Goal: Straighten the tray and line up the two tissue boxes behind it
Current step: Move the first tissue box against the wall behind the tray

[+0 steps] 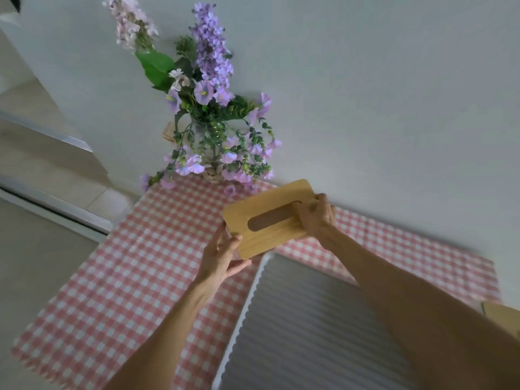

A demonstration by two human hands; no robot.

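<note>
A wooden tissue box (264,218) with a long dark slot in its lid is held between both hands, just beyond the far corner of the tray. My left hand (222,256) grips its near left end. My right hand (316,216) grips its right end. The tray (295,333) is white-rimmed with a ribbed grey surface and lies at an angle in the lower middle, partly under my right arm. A corner of a second wooden tissue box (502,318) shows at the right edge.
A pink and white checked cloth (121,277) covers the table. A vase of purple and pink flowers (213,130) stands at the back against the white wall (365,94). The floor (42,249) drops away on the left.
</note>
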